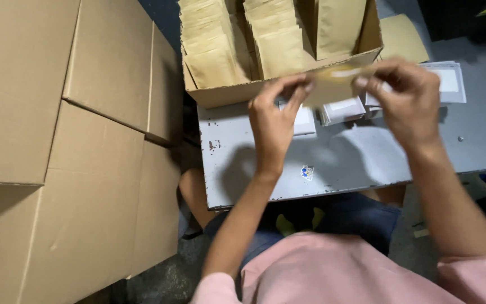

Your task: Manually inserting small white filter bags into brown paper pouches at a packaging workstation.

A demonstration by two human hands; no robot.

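A brown paper pouch (pixel 333 84) is held level above the grey table (pixel 333 163), blurred by motion. My left hand (pixel 274 121) pinches its left end and my right hand (pixel 409 95) pinches its right end. Just behind it stands an open cardboard box (pixel 237 93) packed with rows of the same brown pouches (pixel 215 45). Small white packets (pixel 341 110) lie on the table under the held pouch.
Large closed cardboard cartons (pixel 74 141) are stacked on the left. A flat brown envelope (pixel 403 36) and a white sheet (pixel 451 81) lie at the table's far right. A small sticker (pixel 307 172) marks the table top. My knees sit under the table's front edge.
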